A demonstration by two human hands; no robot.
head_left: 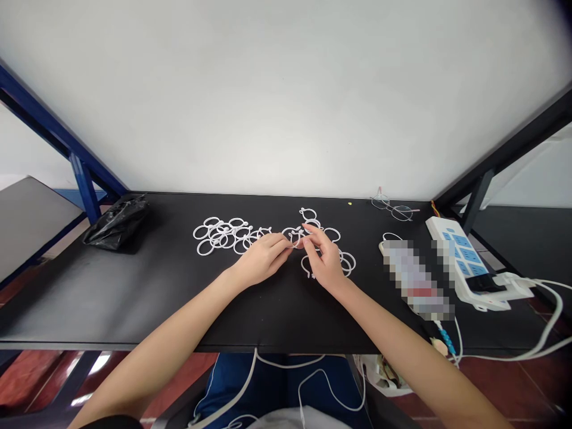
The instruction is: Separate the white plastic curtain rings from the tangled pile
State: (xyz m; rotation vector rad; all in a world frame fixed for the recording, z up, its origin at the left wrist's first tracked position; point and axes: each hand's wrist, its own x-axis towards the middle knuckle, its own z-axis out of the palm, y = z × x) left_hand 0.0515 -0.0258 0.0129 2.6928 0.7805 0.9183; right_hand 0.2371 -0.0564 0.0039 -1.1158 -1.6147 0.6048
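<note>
Several white plastic rings lie spread across the middle of a black table. My left hand and my right hand meet over the rings' right part. Both pinch one white ring between their fingertips. More rings lie under and to the right of my right hand, partly hidden by it.
A crumpled black plastic bag sits at the far left of the table. At the right are a pair of glasses, a white power strip with cables, and a blurred object. A white wall stands behind the table.
</note>
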